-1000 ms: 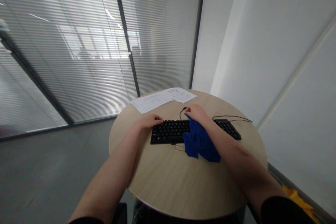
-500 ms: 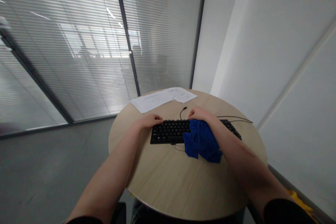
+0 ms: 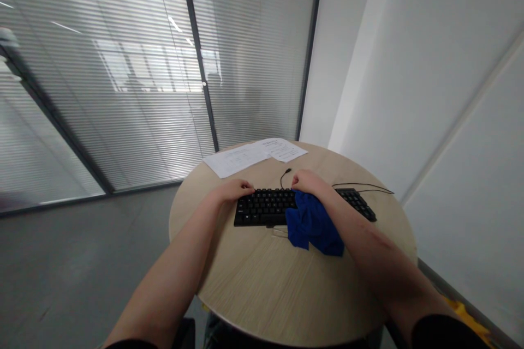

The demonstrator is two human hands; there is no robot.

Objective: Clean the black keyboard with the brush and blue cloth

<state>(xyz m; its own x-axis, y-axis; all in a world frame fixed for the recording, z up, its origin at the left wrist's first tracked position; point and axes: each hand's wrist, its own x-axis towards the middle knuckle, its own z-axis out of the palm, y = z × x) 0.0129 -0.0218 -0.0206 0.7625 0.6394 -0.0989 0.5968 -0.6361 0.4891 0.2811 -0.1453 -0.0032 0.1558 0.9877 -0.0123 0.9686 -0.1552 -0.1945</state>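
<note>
The black keyboard [image 3: 262, 208] lies on the desk [image 3: 282, 294], the left hand [image 3: 232, 190] narrow at its far left corner, its hold there unclear; the right hand [image 3: 308, 181], fingers curled narrow, grips the blue cloth [image 3: 313, 223] draped across the keyboard. A sharp tug could catch a keycap in the folds or skew the keyboard; the cable plug [image 3: 288, 170] beyond the keyboard's far edge might snag too.

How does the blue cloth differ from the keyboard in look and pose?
The blue cloth is crumpled; the black keyboard lies flat, with rows of keys. The cloth covers part of the keyboard, while the keyboard rests on the table. Both have a hand at them: left hand at the keyboard, right hand at the cloth.
</note>
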